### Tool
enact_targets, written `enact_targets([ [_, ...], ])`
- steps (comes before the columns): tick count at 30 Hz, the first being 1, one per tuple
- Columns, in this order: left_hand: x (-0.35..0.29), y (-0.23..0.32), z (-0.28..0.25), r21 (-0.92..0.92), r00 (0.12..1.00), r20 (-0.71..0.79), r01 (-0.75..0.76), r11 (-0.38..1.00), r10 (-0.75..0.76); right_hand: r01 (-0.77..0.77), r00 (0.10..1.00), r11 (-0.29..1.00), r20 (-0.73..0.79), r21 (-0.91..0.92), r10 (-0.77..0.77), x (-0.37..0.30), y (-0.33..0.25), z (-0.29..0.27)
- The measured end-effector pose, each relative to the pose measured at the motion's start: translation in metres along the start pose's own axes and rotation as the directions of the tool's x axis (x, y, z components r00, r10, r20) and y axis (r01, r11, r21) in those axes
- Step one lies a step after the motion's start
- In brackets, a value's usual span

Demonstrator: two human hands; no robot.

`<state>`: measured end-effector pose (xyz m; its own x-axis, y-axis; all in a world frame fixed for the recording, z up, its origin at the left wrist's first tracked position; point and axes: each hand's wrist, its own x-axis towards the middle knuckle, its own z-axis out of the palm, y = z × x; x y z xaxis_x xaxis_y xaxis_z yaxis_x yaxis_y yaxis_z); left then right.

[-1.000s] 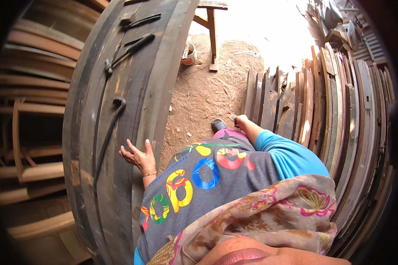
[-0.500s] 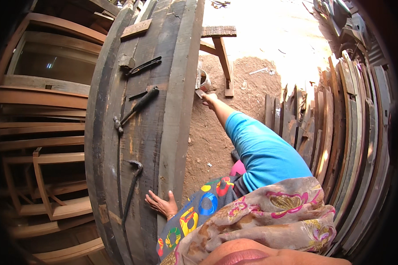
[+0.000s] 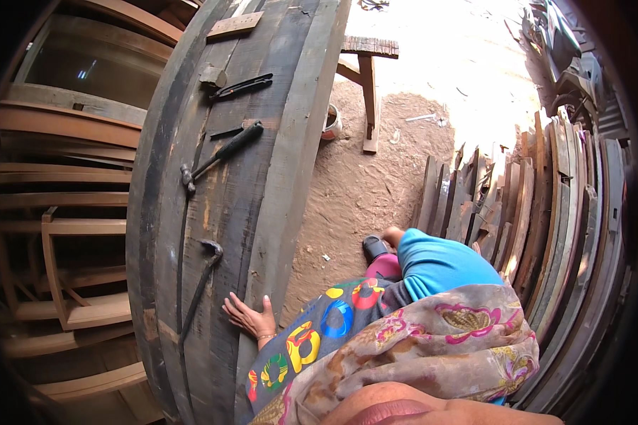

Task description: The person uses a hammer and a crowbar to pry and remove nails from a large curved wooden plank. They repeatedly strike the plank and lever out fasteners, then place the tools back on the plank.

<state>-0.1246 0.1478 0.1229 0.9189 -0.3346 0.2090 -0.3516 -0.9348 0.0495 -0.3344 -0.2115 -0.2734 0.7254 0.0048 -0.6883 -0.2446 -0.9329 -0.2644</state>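
My left hand (image 3: 252, 316) lies flat with fingers spread on the dark plank bench (image 3: 269, 191), close to its right edge. Beside it on the planks is a black crowbar (image 3: 200, 287) with a hooked end. Farther up the bench lie a hammer (image 3: 237, 144) with a dark handle, black pincers (image 3: 242, 86), a small wood block (image 3: 213, 76) and a short flat board (image 3: 234, 25). My right arm, in a blue sleeve (image 3: 446, 265), is bent back at my right side; only a bit of bare arm shows past the cuff, and the hand is hidden.
A small bucket (image 3: 332, 122) stands on the dirt floor by the bench, near a wooden trestle leg (image 3: 368, 99). Upright boards (image 3: 532, 212) line the right side. Wooden frames (image 3: 85, 269) are stacked at the left. A motorcycle (image 3: 574, 64) shows at the far right.
My right hand, earlier stretched out by the bucket holding a small flat piece, has drawn back out of sight. The view has shifted slightly; my left hand stays on the bench.
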Motion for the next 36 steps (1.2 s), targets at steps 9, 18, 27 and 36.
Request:
enact_targets([
  [9, -0.001, -0.002, -0.018, -0.092, 0.99, -0.109, -0.095, 0.991, 0.085, -0.627, 0.749, 0.406, 0.37, 0.665, 0.549, -0.112, 0.045, 0.106],
  [18, -0.005, -0.116, 0.036, -0.557, 0.874, -0.473, -0.393, 0.731, 0.109, -0.083, 0.818, 0.536, -0.25, 0.84, 0.518, -0.013, -0.06, -0.213],
  [27, -0.163, -0.233, 0.048, -0.569, 0.824, -0.453, 0.025, 0.822, -0.339, 0.109, 0.989, 0.977, 0.077, 0.181, -0.125, 0.07, -0.221, -0.216],
  [36, -0.26, -0.28, 0.043, -0.588, 0.552, -0.486, 0.368, 0.721, -0.678, 0.42, 0.894, 0.884, 0.261, -0.205, -0.364, 0.129, -0.385, -0.182],
])
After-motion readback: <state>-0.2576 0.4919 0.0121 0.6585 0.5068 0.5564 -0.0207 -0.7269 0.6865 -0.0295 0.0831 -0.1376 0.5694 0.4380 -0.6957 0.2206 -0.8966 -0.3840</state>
